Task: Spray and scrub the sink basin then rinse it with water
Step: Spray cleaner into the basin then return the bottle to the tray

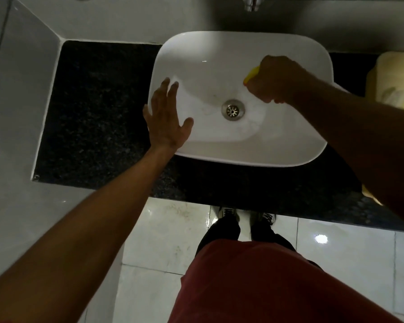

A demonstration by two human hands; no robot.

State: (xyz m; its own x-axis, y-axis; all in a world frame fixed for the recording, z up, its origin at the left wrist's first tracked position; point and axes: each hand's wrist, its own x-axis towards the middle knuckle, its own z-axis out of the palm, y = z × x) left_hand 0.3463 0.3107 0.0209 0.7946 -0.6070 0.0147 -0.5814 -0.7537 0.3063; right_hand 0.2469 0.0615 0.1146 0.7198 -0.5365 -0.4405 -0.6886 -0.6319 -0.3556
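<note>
A white rectangular sink basin (219,54) sits on a dark speckled counter (98,108), with a metal drain (233,110) at its bottom. My left hand (166,117) lies flat and open on the basin's left rim, fingers spread. My right hand (278,80) is inside the right part of the basin, fist closed around a yellow object (251,75) of which only a tip shows; it is either a sponge or a spray nozzle. A chrome tap (252,2) pokes in at the top edge. No water is running.
A pale yellow container (394,82) stands on the counter to the right of the basin. Grey tiled walls close in the left and back. My shoes (245,215) stand on glossy white floor tiles below the counter edge.
</note>
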